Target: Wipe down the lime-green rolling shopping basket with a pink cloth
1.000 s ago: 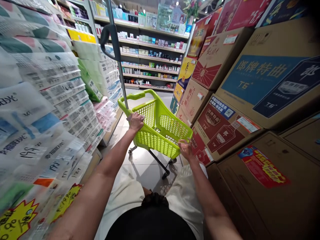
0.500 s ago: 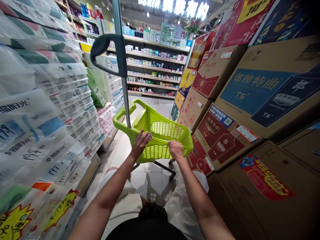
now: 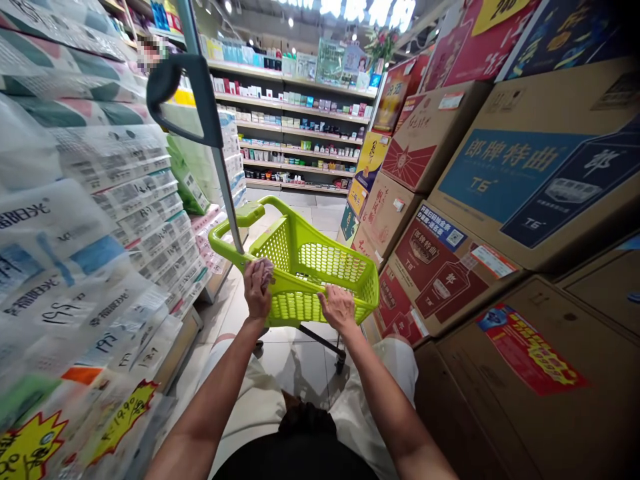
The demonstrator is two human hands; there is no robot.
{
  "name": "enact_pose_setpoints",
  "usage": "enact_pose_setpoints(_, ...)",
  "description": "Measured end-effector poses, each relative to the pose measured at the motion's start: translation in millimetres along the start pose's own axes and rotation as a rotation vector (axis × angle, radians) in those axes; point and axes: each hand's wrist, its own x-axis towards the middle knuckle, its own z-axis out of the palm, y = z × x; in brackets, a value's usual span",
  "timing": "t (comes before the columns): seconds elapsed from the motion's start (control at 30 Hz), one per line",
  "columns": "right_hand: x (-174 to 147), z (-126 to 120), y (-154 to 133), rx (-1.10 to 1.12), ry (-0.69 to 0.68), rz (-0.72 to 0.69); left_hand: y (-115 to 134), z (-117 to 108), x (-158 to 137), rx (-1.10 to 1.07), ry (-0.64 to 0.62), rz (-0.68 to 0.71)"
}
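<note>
A lime-green shopping cart [image 3: 295,317] with perforated basket walls stands in front of me, turned sideways. My left hand [image 3: 257,293] is closed on a crumpled pinkish cloth [image 3: 267,268], which it presses against the basket's near side, close to the handle end. Farther along the same side, my right hand [image 3: 340,308] grips the top rim, its fingers hooked over the edge and the thumb apart on the left. A tall grey pole with a dark looped handle [image 3: 209,100] rises from the handle end. No goods are visible in the basket.
Stacked plastic-wrapped packs [image 3: 135,200] line the left side of the aisle. Printed cardboard cartons [image 3: 510,167] are piled high on the right. Shelves of small products [image 3: 300,113] stand across the far end. Pale tiles cover the floor. Part of a person shows at upper left.
The cart has shifted left and turned slightly, its pole leaning farther left in view. My left hand has slid with the cloth toward the handle end. My right hand has also moved left.
</note>
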Motion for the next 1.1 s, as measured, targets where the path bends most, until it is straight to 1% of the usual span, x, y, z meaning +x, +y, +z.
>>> enact_pose_setpoints(0.07,-2.9,-7.0,-13.2,0.008,-0.066,-0.017,6.6,-3.7,13.0,0.033,0.041,-0.045)
enact_pose_setpoints(0.13,-4.3,-14.4,-27.8,0.034,-0.144,-0.030,8.8,-9.7,27.3,0.077,0.057,-0.084)
enact_pose_setpoints(0.27,-1.4,-25.2,-57.5,0.106,-0.312,-0.067,-3.0,-23.5,54.6,0.151,0.017,-0.105)
enact_pose_setpoints(0.37,2.6,-26.7,-78.4,0.137,-0.411,-0.100,-18.2,-31.8,79.9,0.230,-0.090,-0.029)
enact_pose_setpoints(0.43,3.1,-25.0,-91.3,0.167,-0.436,-0.097,-26.4,-35.0,102.8,0.270,-0.202,0.072)
enact_pose_setpoints(0.5,1.0,-22.5,-103.0,0.205,-0.434,-0.070,-31.9,-36.0,130.2,0.303,-0.310,0.151)
enact_pose_setpoints(0.6,-5.8,-18.9,-117.1,0.257,-0.434,-0.025,-36.7,-32.6,170.5,0.406,-0.420,0.155)
enact_pose_setpoints(0.7,-13.1,-16.6,-127.7,0.321,-0.468,-0.008,-40.3,-20.7,195.8,0.488,-0.473,0.104)
enact_pose_setpoints(0.77,-16.5,-16.0,-134.1,0.381,-0.486,-0.008,-41.7,-8.1,201.8,0.502,-0.468,0.063)
enact_pose_setpoints(0.93,-21.6,-18.9,-154.2,0.475,-0.553,0.041,-39.1,24.9,200.1,0.575,-0.450,-0.177)
enact_pose_setpoints(1.0,-23.7,-20.9,-161.9,0.507,-0.568,0.065,-38.2,30.7,199.7,0.569,-0.461,-0.178)
enact_pose_setpoints(1.1,-20.9,-24.3,-162.4,0.613,-0.626,0.062,-37.8,29.4,201.4,0.474,-0.481,-0.079)
